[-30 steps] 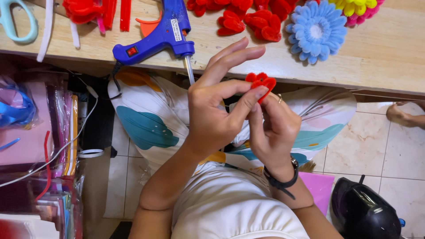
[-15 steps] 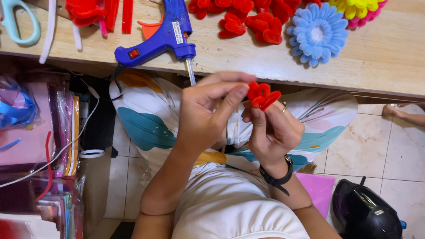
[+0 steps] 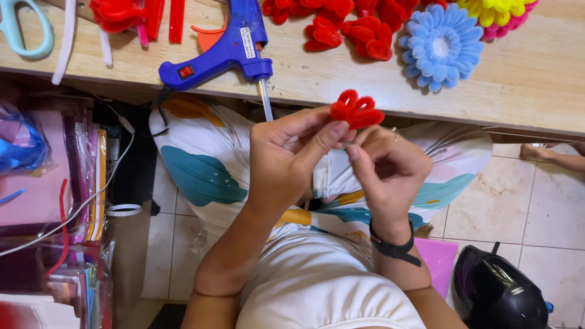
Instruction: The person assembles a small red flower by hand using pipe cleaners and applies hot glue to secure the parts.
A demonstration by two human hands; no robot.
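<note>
Both hands, left hand (image 3: 286,155) and right hand (image 3: 390,167), pinch a red petal piece (image 3: 356,110) together; glue gun (image 3: 225,52) lies on the tabletop (image 3: 341,79) just beyond them.

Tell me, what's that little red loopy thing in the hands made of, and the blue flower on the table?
The red loopy piece, pinched between the left hand and right hand, looks like fuzzy pipe cleaner: thin, velvety strands bent into loops that keep their shape. The blue flower seems to be the same fuzzy stuff, with soft matte petals. The table looks like pale wood, showing grain lines.
</note>
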